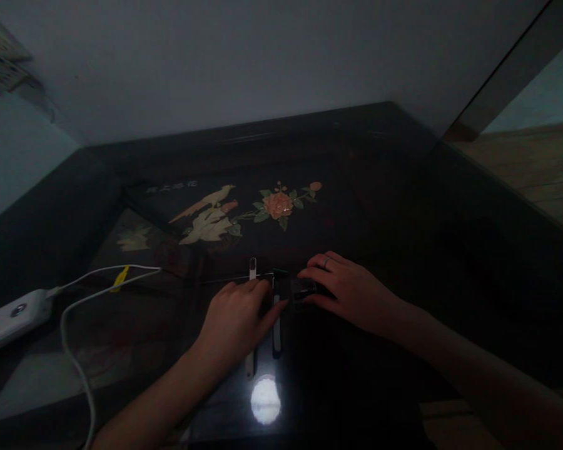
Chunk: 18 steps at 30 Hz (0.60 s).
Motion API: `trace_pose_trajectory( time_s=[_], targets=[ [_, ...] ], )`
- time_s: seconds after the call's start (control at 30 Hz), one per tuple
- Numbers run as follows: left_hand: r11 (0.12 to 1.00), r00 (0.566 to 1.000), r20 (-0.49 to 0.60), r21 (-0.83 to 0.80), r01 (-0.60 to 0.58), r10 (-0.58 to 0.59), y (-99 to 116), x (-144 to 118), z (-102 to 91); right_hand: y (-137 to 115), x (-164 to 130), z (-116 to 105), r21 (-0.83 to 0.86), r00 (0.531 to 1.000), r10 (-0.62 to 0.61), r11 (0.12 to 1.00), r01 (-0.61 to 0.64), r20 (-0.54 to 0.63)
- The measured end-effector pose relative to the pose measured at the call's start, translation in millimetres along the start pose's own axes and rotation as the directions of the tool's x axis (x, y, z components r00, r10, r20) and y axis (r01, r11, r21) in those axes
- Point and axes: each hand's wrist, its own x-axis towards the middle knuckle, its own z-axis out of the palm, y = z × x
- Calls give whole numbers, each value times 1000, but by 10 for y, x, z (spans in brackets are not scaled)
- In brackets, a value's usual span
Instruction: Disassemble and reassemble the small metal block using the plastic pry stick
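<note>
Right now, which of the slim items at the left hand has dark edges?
The slim item farther right: dark edges frame its grey middle. The other slim item, partly hidden by the left hand, looks paler.

Head cam, worn by the person, looks fwd & down at close range over the table (356, 394), w/ L grip (241, 306) and R grip (349, 287) just below frame ctr, wall (244, 69) across the top, and floor (539, 165) at the R edge of frame.
</note>
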Motion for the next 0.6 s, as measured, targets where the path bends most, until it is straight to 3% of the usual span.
trace_pose_trajectory(
  time_s=[0.37, 0.5, 0.6],
  targets=[
    [999, 998, 57, 22, 28, -29, 72, -38, -57, 21, -2, 23, 22, 999, 22, 1000, -21, -25],
    [990, 994, 81, -112, 82, -73, 49, -29, -69, 32, 3, 28, 33, 999, 32, 999, -31, -30],
    [944, 996, 54, -318, 90, -77, 22, -37, -101, 49, 2, 31, 66, 998, 42, 997, -39, -47]
  ],
)
